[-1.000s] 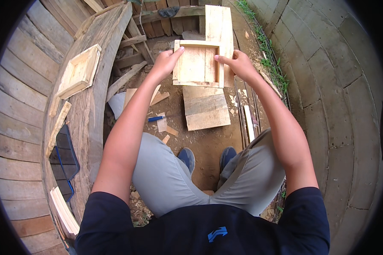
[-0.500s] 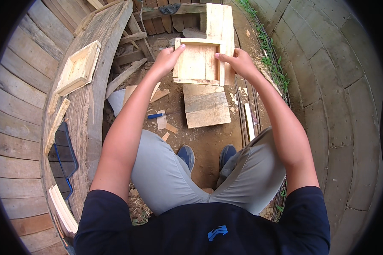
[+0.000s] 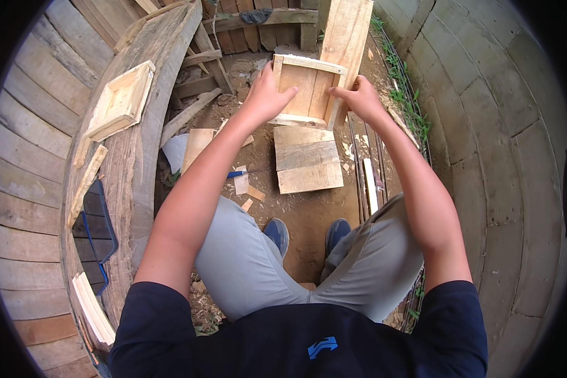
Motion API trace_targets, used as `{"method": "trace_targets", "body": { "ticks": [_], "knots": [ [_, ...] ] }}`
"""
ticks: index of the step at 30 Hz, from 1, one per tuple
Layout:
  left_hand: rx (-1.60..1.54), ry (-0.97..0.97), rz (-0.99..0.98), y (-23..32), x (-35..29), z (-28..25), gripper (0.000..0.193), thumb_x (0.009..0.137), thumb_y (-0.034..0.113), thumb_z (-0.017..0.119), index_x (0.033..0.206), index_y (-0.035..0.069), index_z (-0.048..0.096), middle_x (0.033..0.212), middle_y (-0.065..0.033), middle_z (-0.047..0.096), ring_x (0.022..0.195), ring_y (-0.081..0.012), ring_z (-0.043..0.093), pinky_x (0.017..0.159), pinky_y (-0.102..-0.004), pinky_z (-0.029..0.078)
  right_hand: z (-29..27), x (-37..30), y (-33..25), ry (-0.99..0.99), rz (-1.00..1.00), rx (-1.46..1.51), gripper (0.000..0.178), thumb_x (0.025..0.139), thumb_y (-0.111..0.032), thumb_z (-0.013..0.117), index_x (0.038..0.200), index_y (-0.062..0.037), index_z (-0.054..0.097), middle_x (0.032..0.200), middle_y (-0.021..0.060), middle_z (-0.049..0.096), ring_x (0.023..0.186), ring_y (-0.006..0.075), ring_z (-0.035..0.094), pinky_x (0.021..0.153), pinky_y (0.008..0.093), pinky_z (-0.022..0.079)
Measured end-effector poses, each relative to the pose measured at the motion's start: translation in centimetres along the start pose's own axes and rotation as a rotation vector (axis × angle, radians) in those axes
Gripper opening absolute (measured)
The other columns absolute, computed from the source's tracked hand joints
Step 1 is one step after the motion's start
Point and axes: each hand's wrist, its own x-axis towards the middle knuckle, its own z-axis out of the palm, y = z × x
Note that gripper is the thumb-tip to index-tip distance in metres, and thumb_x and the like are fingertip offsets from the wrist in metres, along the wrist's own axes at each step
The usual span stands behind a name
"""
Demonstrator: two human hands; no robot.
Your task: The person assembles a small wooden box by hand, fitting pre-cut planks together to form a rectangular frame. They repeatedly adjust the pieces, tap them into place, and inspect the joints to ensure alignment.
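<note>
A shallow wooden box (image 3: 301,87) with raised rim strips is held up in front of me, its hollow side toward me. My left hand (image 3: 269,96) is closed on its left edge, the thumb inside over the rim. At the opposite edge, my right hand (image 3: 358,97) grips the box, thumb over the rim and fingers hidden behind. A wide pale plank (image 3: 348,34) rises behind the box's right side, tilted to the right; I cannot tell whether it is joined to the box. Below them, a squarish wooden block (image 3: 309,167) lies on the ground.
On the thick beam (image 3: 129,154) at left lie a second shallow wooden box (image 3: 121,101), wood strips and a blue-framed saw (image 3: 110,230). A blue-handled tool (image 3: 235,174) and wood scraps lie on the dirt. A block wall (image 3: 485,157) stands at right.
The box has shifted slightly right and tilted clockwise, and the plank behind has leaned right with it. My left hand has moved right, its thumb further over the box.
</note>
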Motion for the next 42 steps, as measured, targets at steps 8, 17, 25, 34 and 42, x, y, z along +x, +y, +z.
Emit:
{"method": "trace_targets", "body": {
  "ticks": [8, 17, 25, 34, 42],
  "knots": [
    [0.102, 0.094, 0.171, 0.8, -0.5, 1.0, 0.075, 0.092, 0.015, 0.064, 0.15, -0.013, 0.026, 0.146, -0.0348, 0.042, 0.138, -0.0476, 0.044, 0.117, -0.048, 0.037, -0.5, 2.3, 3.0, 0.053, 0.017, 0.013, 0.065, 0.077, -0.033, 0.081, 0.125, 0.0052, 0.06, 0.119, 0.0208, 0.07, 0.106, 0.0273, 0.07, 0.095, 0.0375, 0.053],
    [0.111, 0.041, 0.097, 0.5, 0.0, 0.9, 0.074, 0.087, 0.014, 0.069, 0.147, -0.013, 0.033, 0.143, -0.0335, 0.048, 0.138, -0.044, 0.046, 0.117, -0.046, 0.039, -0.9, 0.8, 1.2, 0.04, 0.048, -0.04, 0.066, 0.078, -0.034, 0.081, 0.127, 0.0052, 0.059, 0.117, 0.0209, 0.07, 0.104, 0.0266, 0.071, 0.094, 0.0372, 0.054],
    [-0.015, -0.116, -0.235, -3.7, 0.6, 0.6, 0.061, 0.084, 0.024, 0.075, 0.129, -0.011, 0.055, 0.126, -0.0294, 0.065, 0.117, -0.0369, 0.066, 0.101, -0.042, 0.052, 1.8, -1.8, -2.3, 0.054, 0.172, -0.022, 0.06, 0.074, -0.038, 0.078, 0.114, 0.0065, 0.07, 0.108, 0.0219, 0.074, 0.096, 0.029, 0.073, 0.088, 0.0368, 0.057],
    [-0.095, -0.201, -0.237, -2.3, 0.5, 1.0, 0.079, 0.074, 0.036, 0.087, 0.125, -0.014, 0.054, 0.123, -0.0281, 0.066, 0.113, -0.0326, 0.068, 0.095, -0.0394, 0.055, 2.7, 0.6, 1.5, -0.012, 0.153, 0.068, 0.069, 0.072, -0.03, 0.086, 0.119, 0.0141, 0.061, 0.114, 0.0263, 0.071, 0.103, 0.0299, 0.072, 0.09, 0.0371, 0.057],
    [-0.002, -0.124, -0.178, -0.3, -0.3, 2.2, 0.081, 0.074, 0.036, 0.087, 0.127, -0.012, 0.049, 0.126, -0.0309, 0.063, 0.116, -0.0359, 0.066, 0.098, -0.0413, 0.054, 2.9, -0.4, 1.1, 0.172, 0.169, -0.083, 0.098, 0.074, -0.041, 0.089, 0.13, 0.0201, 0.037, 0.116, 0.0317, 0.058, 0.1, 0.0307, 0.067, 0.083, 0.0392, 0.058]
  ]
}}
